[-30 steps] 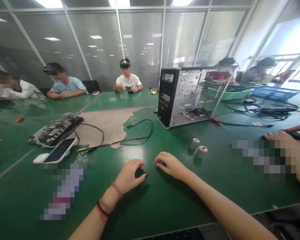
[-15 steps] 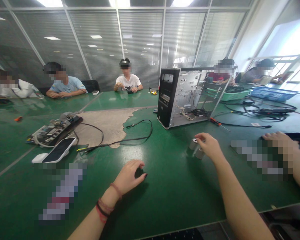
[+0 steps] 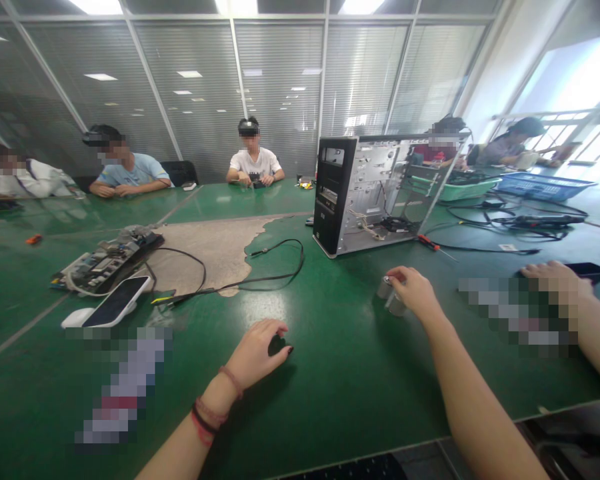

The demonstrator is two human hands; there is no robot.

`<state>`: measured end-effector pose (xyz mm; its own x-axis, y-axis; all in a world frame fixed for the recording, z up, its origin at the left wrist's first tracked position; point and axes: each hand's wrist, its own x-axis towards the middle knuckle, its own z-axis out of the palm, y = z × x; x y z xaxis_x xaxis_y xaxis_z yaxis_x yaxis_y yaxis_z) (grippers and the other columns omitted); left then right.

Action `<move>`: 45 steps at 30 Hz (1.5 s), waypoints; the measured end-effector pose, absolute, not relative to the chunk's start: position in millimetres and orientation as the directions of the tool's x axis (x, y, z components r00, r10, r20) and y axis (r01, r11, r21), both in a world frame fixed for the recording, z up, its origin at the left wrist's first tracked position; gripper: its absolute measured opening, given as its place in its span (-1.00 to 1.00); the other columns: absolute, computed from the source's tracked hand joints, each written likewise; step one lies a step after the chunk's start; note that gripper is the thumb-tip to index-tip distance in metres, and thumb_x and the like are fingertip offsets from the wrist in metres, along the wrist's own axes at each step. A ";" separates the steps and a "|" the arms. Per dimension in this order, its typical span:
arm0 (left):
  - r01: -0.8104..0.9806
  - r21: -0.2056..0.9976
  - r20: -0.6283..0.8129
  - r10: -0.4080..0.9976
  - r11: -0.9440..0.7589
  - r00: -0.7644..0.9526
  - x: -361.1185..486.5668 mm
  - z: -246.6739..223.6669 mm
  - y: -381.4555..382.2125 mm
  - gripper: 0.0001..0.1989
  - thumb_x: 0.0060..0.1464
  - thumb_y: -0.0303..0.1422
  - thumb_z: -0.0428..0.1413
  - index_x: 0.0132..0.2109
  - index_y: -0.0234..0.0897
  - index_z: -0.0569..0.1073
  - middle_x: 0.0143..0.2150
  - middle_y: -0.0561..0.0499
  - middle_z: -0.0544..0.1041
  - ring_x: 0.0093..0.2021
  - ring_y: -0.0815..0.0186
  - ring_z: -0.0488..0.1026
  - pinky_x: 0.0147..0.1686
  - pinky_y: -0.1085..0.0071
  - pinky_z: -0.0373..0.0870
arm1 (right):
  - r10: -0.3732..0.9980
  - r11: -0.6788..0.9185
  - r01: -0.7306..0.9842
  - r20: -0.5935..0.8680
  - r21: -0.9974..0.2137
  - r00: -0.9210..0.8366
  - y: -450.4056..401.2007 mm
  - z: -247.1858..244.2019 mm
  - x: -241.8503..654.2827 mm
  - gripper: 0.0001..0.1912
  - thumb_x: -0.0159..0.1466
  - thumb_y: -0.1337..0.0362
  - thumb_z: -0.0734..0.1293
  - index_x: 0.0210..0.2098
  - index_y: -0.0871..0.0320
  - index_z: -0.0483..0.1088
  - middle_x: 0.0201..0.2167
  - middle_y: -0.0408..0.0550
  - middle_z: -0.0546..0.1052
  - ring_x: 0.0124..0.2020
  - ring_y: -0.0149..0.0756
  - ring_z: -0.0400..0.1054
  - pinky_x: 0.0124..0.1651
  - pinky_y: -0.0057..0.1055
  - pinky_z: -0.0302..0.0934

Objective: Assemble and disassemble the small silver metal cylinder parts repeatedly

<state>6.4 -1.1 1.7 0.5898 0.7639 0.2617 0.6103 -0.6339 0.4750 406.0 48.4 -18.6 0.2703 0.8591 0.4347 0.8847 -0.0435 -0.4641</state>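
Observation:
Two small silvery cylinders stand close together on the green table [image 3: 330,353], right of centre: one [image 3: 384,288] further back, the other [image 3: 396,305] nearer and partly covered by fingers. My right hand [image 3: 415,293] reaches over them, its thumb and fingertips pinched together at the top of the back cylinder; whether they grip it is too small to tell. My left hand [image 3: 257,353] rests on the table left of the cylinders, fingers curved and thumb apart, with nothing in it.
An open computer case [image 3: 335,200] stands behind the cylinders, a screwdriver [image 3: 429,243] beside it. Cables [image 3: 300,267], a circuit assembly [image 3: 110,260] and a phone [image 3: 117,301] lie to the left. Another person's hand [image 3: 555,280] rests at right; baskets [image 3: 545,187] and several people are further back.
My right hand has shifted very slightly left at the cylinders. The person across the table has lowered a hand toward the dark object there. My left hand has stayed in place.

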 end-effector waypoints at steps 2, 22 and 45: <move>0.608 0.477 0.263 0.764 -0.634 0.590 6.4 1.9 -1.2 -0.78 0.04 -0.37 0.10 -0.12 -0.22 0.36 -0.20 -0.01 0.47 -0.16 0.22 0.40 -0.07 0.26 0.32 | 0.866 -0.047 0.886 0.424 -0.462 0.267 49.2 -20.3 405.2 -0.82 0.13 0.31 0.22 -0.34 0.14 0.45 -0.38 -0.05 0.45 -0.35 -0.26 0.34 -0.24 -0.34 0.18; 0.621 0.467 0.252 0.767 -0.630 0.590 6.1 1.5 -0.6 -0.79 0.03 -0.38 0.11 -0.13 -0.24 0.36 -0.22 -0.01 0.46 -0.16 0.23 0.39 -0.08 0.27 0.32 | 0.921 -0.140 0.803 0.221 -0.579 0.320 33.4 -7.5 440.1 -0.64 0.13 0.03 0.21 -0.30 0.16 0.45 -0.33 0.05 0.55 -0.28 -0.13 0.41 -0.22 -0.28 0.23; 0.625 0.458 0.261 0.767 -0.632 0.585 6.3 -0.1 1.5 -0.78 0.04 -0.37 0.10 -0.12 -0.23 0.35 -0.22 0.00 0.46 -0.17 0.24 0.40 -0.09 0.28 0.32 | 1.000 -0.001 0.723 -0.006 -0.691 -0.005 19.6 -3.2 413.5 -0.69 0.02 0.18 0.36 -0.26 0.14 0.31 -0.29 -0.07 0.51 -0.25 -0.20 0.39 -0.17 -0.33 0.21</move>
